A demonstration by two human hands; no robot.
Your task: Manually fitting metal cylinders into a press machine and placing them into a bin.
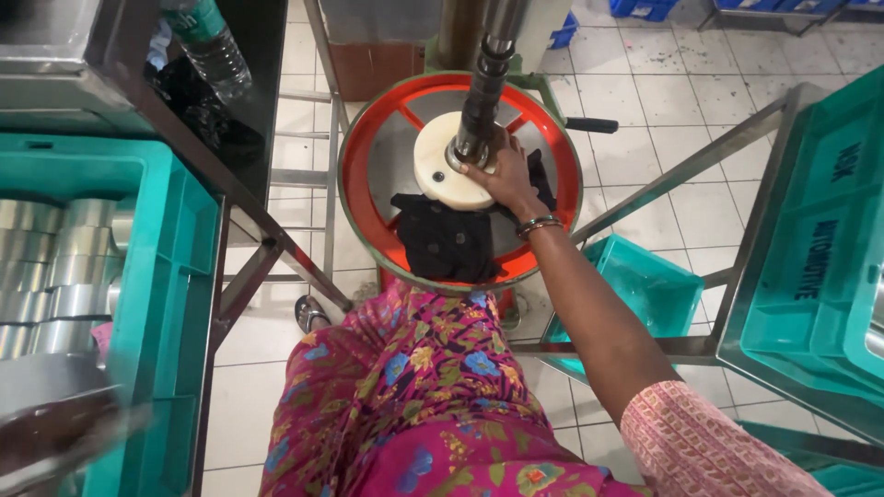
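My right hand (502, 175) rests at centre frame, fingers curled on the metal ring (463, 158) beneath the shaft (483, 87) — a pinch risk; left hand unseen.

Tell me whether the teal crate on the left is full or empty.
Loaded. The teal crate holds rows of shiny metal cylinders lying on their sides; its near end is blurred, so how full it is cannot be told.

A red ring (368, 198) with a green rim frames a cream disc (437, 175) and black cloth (447, 241). At six o'clock, a pink floral-patterned garment (414, 405). Teal crates (161, 276) at nine and three o'clock hold silver cylinders (55, 267). White floor tiles (663, 101) lie at twelve.
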